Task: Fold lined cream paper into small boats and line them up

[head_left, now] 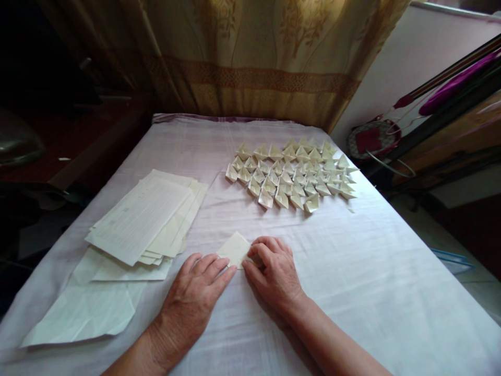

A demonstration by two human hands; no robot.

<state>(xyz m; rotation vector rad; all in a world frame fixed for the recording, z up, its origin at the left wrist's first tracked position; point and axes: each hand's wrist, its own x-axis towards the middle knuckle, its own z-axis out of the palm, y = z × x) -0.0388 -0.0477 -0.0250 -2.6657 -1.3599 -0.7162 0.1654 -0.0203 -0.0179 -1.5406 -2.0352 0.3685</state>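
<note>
- Cream paper folded into a small square (235, 248) lies on the white sheet (371, 271) near its front edge, just ahead of both hands and between their fingertips.
- Left hand (191, 303) lies flat, palm down, its grip spread apart; the outstretched fingertips touch the square's near edge.
- Right hand (276, 271) is curled over the square's right corner with its fingers bunched together. The thumb is hidden, so I cannot tell whether this grip pinches the paper or only presses it.
- Small cream folded paper boats (291, 175) stand in close rows on the sheet's far right part, well apart from the hands.
- Loose stack of pale lined paper sheets (144, 219) lies to the left, overlapping a larger creased sheet (86, 313) nearer the front corner.
- Gold patterned curtain (254, 52) hangs behind the far edge.
</note>
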